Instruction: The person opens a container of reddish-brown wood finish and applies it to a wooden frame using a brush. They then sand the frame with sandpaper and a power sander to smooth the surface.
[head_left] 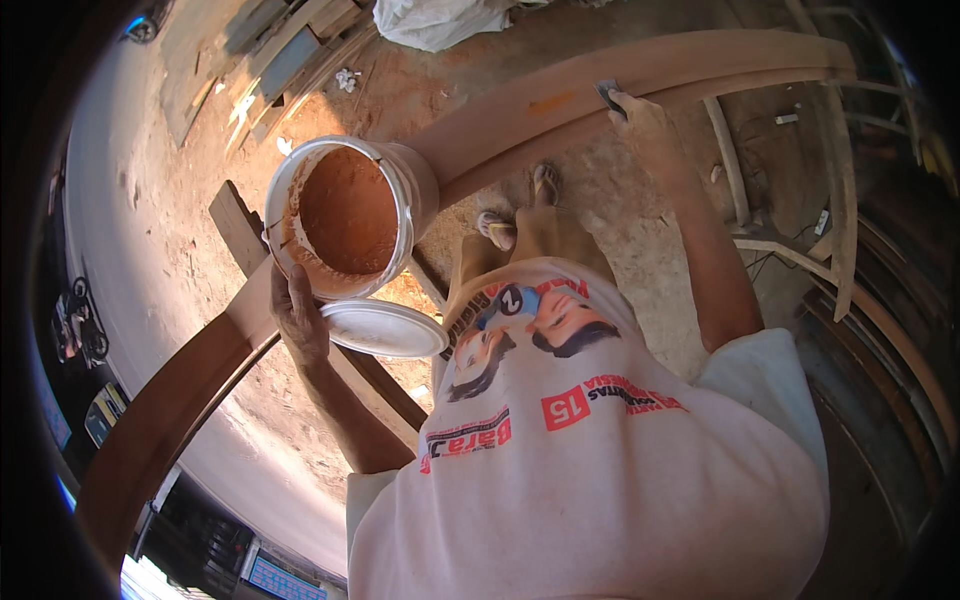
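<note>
My left hand (298,312) grips the near left side of a white plastic bucket (412,185), its fingers partly hidden against the wall. Orange-brown paste (350,215) lies inside and smears the inner wall. A white round lid (385,329) sits tilted beside the bucket, close to my left wrist. Between the fingers of my right hand (645,130) is a small dark flat scraper (608,96), held at the face of a long wooden plank (690,75). An orange smear (552,103) marks the plank to the left of the scraper.
Another long plank (200,370) curves off to the lower left, under the bucket. Wood offcuts (290,65) and a white sack (440,22) lie on the dirt floor ahead. Wooden frame pieces (790,245) stand at right. A motorcycle (82,325) is at far left.
</note>
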